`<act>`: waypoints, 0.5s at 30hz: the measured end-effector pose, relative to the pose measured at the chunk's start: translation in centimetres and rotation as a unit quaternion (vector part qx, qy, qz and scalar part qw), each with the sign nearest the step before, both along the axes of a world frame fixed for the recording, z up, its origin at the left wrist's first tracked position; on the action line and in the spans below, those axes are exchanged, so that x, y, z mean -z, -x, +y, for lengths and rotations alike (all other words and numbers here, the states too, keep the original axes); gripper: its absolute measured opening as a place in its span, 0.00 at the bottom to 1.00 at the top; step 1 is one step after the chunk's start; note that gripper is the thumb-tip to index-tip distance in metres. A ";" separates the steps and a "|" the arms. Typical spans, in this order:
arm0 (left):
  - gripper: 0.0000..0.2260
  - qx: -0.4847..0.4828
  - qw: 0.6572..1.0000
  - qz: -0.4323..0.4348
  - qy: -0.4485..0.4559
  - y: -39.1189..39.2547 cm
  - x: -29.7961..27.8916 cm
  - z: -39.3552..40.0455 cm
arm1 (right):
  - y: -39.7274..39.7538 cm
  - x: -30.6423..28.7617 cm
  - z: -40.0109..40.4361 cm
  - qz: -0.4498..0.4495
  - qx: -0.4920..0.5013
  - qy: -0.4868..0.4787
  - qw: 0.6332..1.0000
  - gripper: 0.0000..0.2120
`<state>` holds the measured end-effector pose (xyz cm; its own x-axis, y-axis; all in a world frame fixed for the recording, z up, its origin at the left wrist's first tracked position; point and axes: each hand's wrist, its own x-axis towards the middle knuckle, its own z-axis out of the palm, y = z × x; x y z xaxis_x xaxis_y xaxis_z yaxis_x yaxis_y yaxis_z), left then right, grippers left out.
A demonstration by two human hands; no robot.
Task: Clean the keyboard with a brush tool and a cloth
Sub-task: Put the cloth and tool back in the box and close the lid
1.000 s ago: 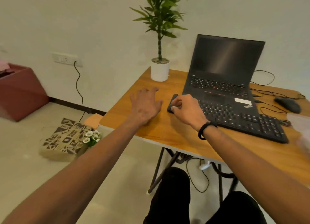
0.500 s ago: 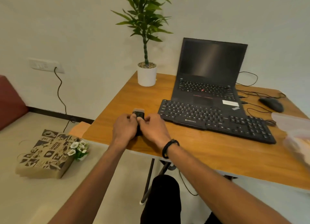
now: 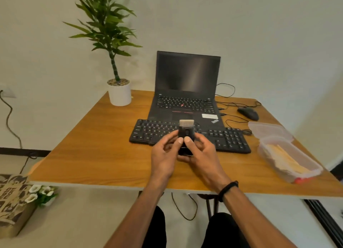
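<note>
I held the brush tool (image 3: 186,134) in both hands just in front of the keyboard (image 3: 157,131), its pale bristles pointing up and away from me, over the keys' near edge. My left hand (image 3: 164,156) curled round the tool's left side with the thumb pressed on its face, and my right hand (image 3: 201,155) cupped it from the right and below, thumb beside the other; neither hand had a free finger. The keyboard lay flat on the desk (image 3: 96,145), touching the front of the open laptop (image 3: 185,92), its cable trailing right toward the mouse (image 3: 248,113). I saw no cloth for certain; the plastic box (image 3: 289,157) to the keyboard's right held something pale that I could not identify. The risks, as I judged them: the small tool might slip from a two-thumb pinch, and brushing toward the laptop would likely sweep dust onto it.
</note>
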<state>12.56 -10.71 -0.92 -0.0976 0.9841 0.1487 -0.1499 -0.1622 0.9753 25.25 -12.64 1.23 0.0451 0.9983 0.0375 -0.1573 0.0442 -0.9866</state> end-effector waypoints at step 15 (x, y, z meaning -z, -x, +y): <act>0.15 0.085 0.996 0.006 -0.022 -5.3 0.6 0.3 | -5.8 2.1 0.0 0.034 0.084 -0.028 0.995 0.17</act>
